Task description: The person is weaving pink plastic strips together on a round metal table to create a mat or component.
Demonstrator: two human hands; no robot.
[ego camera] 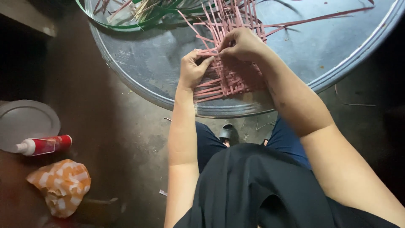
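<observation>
1. Nearest, a black garment (261,190) and dark blue trouser legs (291,141) are seen at the bottom of the view; a grey sandal (228,133) is visible between the knees on the dark floor (126,135).
2. To the left on the floor, an orange-and-white checked cloth (61,185) is noted, crumpled; just beyond it a red tube with a white cap (42,145) lies on its side, partly over the edge of a round grey lid (25,122).
3. Both forearms are extended forward over the rim of a large round metal tray (337,50).
4. The left hand (192,69) is closed on the near left edge of a pink woven strip mat (230,76); the thumb and fingers are pinched narrowly on a strip.
5. The right hand (240,44) is set just beyond and touching the left, fingers curled tightly, a strip pinched at the same spot.
6. The mat is recorded lying flat on the tray, near its front rim; loose pink strips (236,14) fan out from the far side.
7. Farthest, a green hoop (126,25) with a bundle of pale sticks (143,8) is seen at the tray's upper left.
</observation>
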